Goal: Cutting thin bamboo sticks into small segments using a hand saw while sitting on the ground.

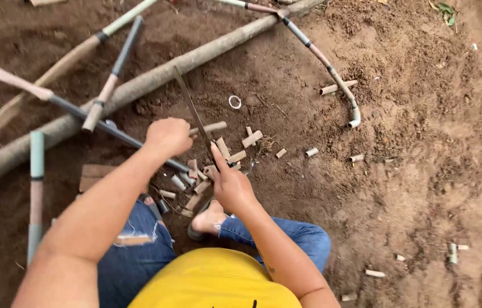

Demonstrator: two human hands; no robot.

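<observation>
Left hand: my left hand (168, 137) is curled into a closed fist over the end of a short, tan, mud-coated pipe piece (211, 128), pinning it at about 10 o'clock from the heap of offcuts.
Right hand: my right hand (231, 183) is wrapped around the lower end of a thin dark metal saw blade (193, 112), forefinger stretched up along it; I cannot tell how firm the hold is.
Blade axis: the long axis runs diagonally, the held end near the middle of the view and the free tip pointing to 11 o'clock, ending just short of the thick muddy pole (138, 85).
Pipe piece axis: it lies nearly level, one end under my fist, the other pointing to 3 o'clock; the blade crosses it.
Offcuts: a scatter of short tan pipe offcuts (235, 155) sits around and below the blade, with strays at 3 o'clock and a small white ring (235, 102) at 12.
Surface: bare, clumpy reddish-brown soil (412, 148), outdoors.
Surroundings: a long grey jointed pipe (332, 74) curves off at 1 o'clock; more grey and tan pipes (36, 188) lie at 9 to 11.
Me: I see blue torn jeans (132, 245), a yellow shirt (212, 282) and a sandalled foot (207, 219) at 6 o'clock.
</observation>
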